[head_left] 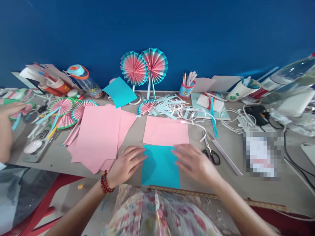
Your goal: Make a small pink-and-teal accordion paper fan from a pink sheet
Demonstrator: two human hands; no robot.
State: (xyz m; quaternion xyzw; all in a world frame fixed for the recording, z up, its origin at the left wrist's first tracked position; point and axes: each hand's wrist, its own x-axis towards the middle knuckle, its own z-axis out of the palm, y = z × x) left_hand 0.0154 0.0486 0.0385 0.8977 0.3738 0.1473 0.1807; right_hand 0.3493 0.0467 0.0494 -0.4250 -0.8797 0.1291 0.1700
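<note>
A blue sheet of paper (161, 167) lies flat at the table's front edge, directly in front of me. My left hand (129, 164) rests at its left side with the fingers stretched out over the margin. On the opposite side my right hand (193, 162) is spread, its fingertips at the right margin and slightly blurred. Just behind the blue sheet, touching or slightly overlapped by it, is a pink sheet (166, 131). A fanned stack of pink paper (98, 134) is left of my left hand. Black-handled scissors (211, 152) lie to the right of my right hand.
Two pleated paper fans (154, 65) lean against the blue wall. White and blue paper strips (169, 106) are heaped behind the pink sheet. A pale strip-like stick (227, 157) lies right of the scissors. Another person's hand (10, 111) reaches in at far left, near more fans (61, 106).
</note>
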